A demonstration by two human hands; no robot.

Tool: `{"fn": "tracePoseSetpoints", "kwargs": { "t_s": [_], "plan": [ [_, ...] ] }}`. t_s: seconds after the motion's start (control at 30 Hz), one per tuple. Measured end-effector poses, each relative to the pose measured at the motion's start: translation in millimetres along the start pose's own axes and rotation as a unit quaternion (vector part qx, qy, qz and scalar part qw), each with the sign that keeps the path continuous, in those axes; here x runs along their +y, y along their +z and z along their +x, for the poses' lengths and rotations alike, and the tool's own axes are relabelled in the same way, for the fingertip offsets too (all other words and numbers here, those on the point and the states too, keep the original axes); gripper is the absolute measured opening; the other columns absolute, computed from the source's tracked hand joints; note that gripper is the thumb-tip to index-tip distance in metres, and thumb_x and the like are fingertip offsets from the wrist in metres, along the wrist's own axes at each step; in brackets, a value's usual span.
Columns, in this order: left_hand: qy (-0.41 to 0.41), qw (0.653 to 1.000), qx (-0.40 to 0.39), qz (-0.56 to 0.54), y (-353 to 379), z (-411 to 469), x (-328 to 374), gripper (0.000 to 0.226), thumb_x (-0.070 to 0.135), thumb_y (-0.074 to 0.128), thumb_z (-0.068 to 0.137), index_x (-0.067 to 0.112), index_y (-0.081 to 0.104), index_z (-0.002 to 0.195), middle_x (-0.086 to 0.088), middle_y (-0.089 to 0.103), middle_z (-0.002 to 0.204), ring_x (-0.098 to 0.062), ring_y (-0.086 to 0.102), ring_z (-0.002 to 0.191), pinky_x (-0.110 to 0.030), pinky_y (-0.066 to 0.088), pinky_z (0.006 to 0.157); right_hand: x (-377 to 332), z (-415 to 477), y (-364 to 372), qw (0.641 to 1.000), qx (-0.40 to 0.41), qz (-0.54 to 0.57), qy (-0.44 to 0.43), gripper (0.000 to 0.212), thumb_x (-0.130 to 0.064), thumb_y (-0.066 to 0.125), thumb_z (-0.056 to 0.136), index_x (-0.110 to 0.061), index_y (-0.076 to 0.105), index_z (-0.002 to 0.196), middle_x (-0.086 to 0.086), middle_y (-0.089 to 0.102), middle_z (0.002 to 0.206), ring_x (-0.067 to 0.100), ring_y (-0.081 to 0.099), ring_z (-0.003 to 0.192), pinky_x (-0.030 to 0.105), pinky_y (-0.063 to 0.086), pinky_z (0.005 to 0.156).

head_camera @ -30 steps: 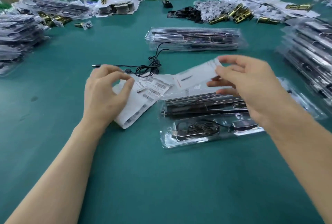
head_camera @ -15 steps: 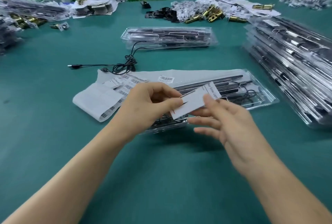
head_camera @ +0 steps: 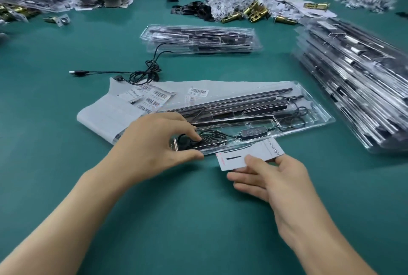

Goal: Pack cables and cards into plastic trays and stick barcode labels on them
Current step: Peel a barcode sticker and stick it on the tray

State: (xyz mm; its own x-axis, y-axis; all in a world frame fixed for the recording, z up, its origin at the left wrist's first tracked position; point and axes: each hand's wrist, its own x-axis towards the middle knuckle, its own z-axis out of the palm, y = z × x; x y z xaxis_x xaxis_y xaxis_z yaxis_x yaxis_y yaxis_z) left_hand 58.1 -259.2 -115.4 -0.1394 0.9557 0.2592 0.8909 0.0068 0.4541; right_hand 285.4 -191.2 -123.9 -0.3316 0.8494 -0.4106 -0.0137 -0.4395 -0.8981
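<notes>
A clear plastic tray [head_camera: 313, 118] with dark strips and a coiled black cable lies across the middle of the green table. My left hand [head_camera: 154, 144] grips the tray's near left end, thumb under the edge and fingers on the cable coil. My right hand [head_camera: 271, 177] pinches a white card [head_camera: 249, 153] by its lower edge, just in front of the tray's near rim. A sheet of barcode labels [head_camera: 152, 98] lies on white backing paper left of the tray. One loose barcode label [head_camera: 198, 92] sits on the paper behind the tray.
A loose black USB cable [head_camera: 136, 72] lies behind the label sheet. A stack of filled trays [head_camera: 201, 38] stands beyond it. A tall pile of filled trays [head_camera: 362, 76] occupies the right side. Brass parts [head_camera: 254, 13], black clips and paper heaps line the far edge.
My left hand let go of the card and took hold of the tray's near left end. My right hand brought the card down to the tray's front rim.
</notes>
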Motion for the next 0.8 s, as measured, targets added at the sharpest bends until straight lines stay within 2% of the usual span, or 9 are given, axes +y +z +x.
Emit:
{"fn": "tracePoseSetpoints", "kwargs": {
  "t_s": [0.17, 0.33, 0.6, 0.8],
  "plan": [
    [0.024, 1.0, 0.018, 0.005, 2.7, -1.3, 0.4, 0.021, 0.054, 0.074, 0.08, 0.033, 0.078, 0.083, 0.019, 0.074, 0.086, -0.008, 0.072, 0.091, -0.039, 0.057, 0.074, 9.1, -5.8, 23.0, 0.999, -0.03, 0.021, 0.03, 0.012, -0.003, 0.058, 0.099, -0.001, 0.066, 0.108, 0.013, 0.079, 0.084, 0.029, 0.078, 0.077, 0.028, 0.063, 0.061],
    [0.036, 0.999, 0.029, -0.003, 5.1, -2.1, -2.1, 0.023, 0.053, 0.068, 0.083, 0.031, 0.073, 0.076, 0.017, 0.075, 0.079, -0.01, 0.075, 0.084, -0.038, 0.057, 0.066, 12.7, -7.4, 38.1, 0.997, -0.014, 0.068, 0.032, 0.017, 0.002, 0.053, 0.1, -0.002, 0.063, 0.114, 0.01, 0.08, 0.087, 0.028, 0.079, 0.077, 0.029, 0.063, 0.063],
    [0.06, 0.996, 0.035, 0.057, 4.8, -2.4, -2.6, 0.031, 0.057, 0.051, 0.09, 0.031, 0.066, 0.081, 0.012, 0.076, 0.082, -0.011, 0.069, 0.069, -0.034, 0.051, 0.059, 13.4, -6.9, 38.2, 0.993, 0.021, 0.117, 0.01, 0.018, 0.004, 0.053, 0.101, 0.001, 0.062, 0.116, 0.01, 0.08, 0.09, 0.031, 0.078, 0.078, 0.03, 0.063, 0.063],
    [0.054, 0.995, 0.032, 0.08, 5.1, -1.9, -1.9, 0.04, 0.064, 0.039, 0.092, 0.033, 0.064, 0.088, 0.009, 0.076, 0.083, -0.016, 0.068, 0.072, -0.036, 0.051, 0.06, 16.4, -6.6, 42.1, 0.997, 0.013, 0.081, 0.005, 0.022, 0.004, 0.051, 0.099, -0.002, 0.062, 0.116, 0.009, 0.08, 0.088, 0.03, 0.078, 0.075, 0.029, 0.062, 0.061]
  ]
}}
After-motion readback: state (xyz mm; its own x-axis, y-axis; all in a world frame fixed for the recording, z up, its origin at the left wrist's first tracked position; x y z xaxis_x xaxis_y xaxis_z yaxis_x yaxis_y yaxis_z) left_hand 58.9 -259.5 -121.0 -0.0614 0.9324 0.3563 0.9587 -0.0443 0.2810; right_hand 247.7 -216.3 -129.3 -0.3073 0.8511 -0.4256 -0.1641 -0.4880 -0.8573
